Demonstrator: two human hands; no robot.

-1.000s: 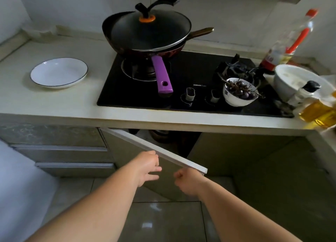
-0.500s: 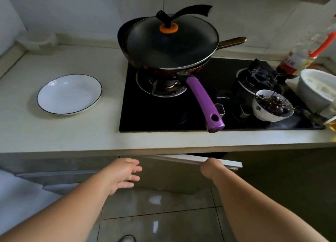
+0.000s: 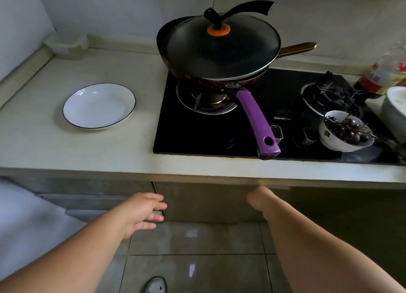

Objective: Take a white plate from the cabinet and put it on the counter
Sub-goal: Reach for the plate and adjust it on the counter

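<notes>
Resting flat on the desk point(image 3: 55, 152) left of the hob point(image 3: 219, 136), the white plate point(image 3: 99, 106) with the dark rim sits upright, empty and well clear of the desk's front edge; on this evidence the placing appears done and the step in hand is judged to be shutting the cabinet door point(image 3: 211, 201) below. The left hand point(image 3: 140, 214) is spread open and holds nothing, its fingers point(image 3: 158, 205) at the door's left edge; whether they touch it cannot be told. The right hand point(image 3: 256, 199) is tucked under the desk's lip at the door's upper right, so its grip and opening cannot be told. Recommended practice: press the door home with a flat palm, keeping fingertips out of the seam beside the drawer fronts point(image 3: 87, 202), and rise slowly, since the purple pan handle point(image 3: 258, 123) overhangs the hob's front edge directly above the right forearm and could be knocked
</notes>
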